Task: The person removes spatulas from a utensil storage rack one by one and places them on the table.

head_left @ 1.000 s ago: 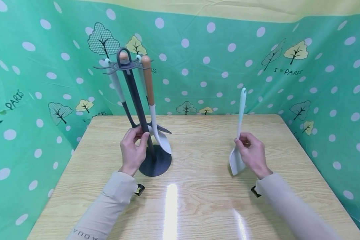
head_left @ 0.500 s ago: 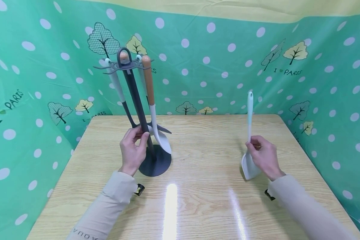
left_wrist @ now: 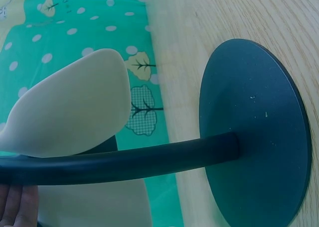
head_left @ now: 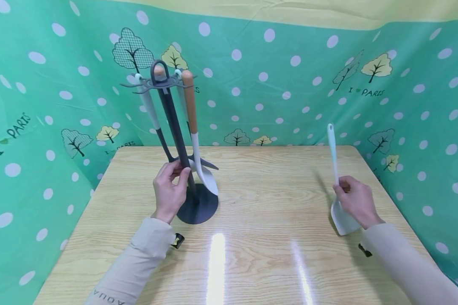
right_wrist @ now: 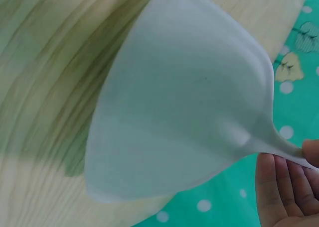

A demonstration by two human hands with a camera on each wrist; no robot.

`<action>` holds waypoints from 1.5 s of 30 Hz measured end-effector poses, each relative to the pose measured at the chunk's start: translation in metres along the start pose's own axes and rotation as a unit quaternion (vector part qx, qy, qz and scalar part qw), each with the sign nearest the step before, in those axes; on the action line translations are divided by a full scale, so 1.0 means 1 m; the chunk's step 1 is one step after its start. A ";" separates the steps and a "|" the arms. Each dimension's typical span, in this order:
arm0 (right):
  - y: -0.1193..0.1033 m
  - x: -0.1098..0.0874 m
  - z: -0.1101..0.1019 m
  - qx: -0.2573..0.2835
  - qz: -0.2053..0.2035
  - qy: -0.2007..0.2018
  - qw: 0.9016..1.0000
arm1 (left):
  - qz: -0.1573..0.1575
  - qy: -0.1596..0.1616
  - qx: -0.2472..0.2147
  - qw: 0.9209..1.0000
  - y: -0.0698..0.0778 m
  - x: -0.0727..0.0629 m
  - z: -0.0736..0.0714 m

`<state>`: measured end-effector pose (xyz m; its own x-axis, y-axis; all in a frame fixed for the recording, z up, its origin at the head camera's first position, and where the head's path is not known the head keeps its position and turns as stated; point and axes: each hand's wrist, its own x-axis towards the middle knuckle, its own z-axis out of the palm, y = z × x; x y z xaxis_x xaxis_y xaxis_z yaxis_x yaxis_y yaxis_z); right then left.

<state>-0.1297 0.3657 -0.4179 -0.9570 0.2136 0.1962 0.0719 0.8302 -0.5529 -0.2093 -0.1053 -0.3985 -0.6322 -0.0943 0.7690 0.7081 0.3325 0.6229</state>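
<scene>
Pale spatula (head_left: 337, 199) upright in right hand (head_left: 356, 201).

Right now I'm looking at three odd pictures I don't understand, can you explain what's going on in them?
A person wears three cameras. The wide picture comes from the head, looking down at a wooden table. The two close-ups come from each wrist. The left hand grips the dark pole of a utensil stand, where several utensils hang; its wrist camera shows the round base up close. The right hand holds a pale spatula by its handle, blade down near the table; its wrist camera is filled by that blade.
</scene>
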 end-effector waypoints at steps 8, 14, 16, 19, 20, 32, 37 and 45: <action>0.026 0.005 -0.012 -0.032 0.043 -0.036 0.998 | -0.002 -0.001 0.005 1.000 -0.001 0.000 0.000; 0.043 0.007 -0.022 -0.048 0.054 -0.064 0.995 | 0.006 0.002 0.003 1.000 0.020 0.006 -0.001; 0.047 0.008 -0.025 -0.054 0.055 -0.071 0.994 | 0.006 0.002 0.004 1.000 0.019 0.005 -0.001; 0.053 0.010 -0.029 -0.065 0.059 -0.084 0.993 | 0.002 0.001 0.003 1.000 0.009 0.003 -0.001; 0.055 0.010 -0.031 -0.069 0.062 -0.091 0.992 | 0.000 0.001 0.003 1.000 0.005 0.002 -0.001; 0.077 0.013 -0.044 -0.106 0.049 -0.133 0.984 | -0.002 -0.004 -0.002 1.000 -0.011 -0.002 -0.003; 0.080 0.014 -0.048 -0.116 0.054 -0.157 0.979 | -0.003 -0.005 -0.001 1.000 -0.010 -0.001 -0.003; 0.080 0.015 -0.051 -0.128 0.083 -0.201 0.968 | -0.009 -0.017 0.009 1.000 -0.009 -0.002 -0.005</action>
<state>-0.1241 0.4619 -0.4176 -0.9544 0.1800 -0.2383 0.2523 0.9129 -0.3208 -0.2131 -0.1131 -0.4048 -0.6551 -0.0684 0.7525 0.6912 0.3481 0.6333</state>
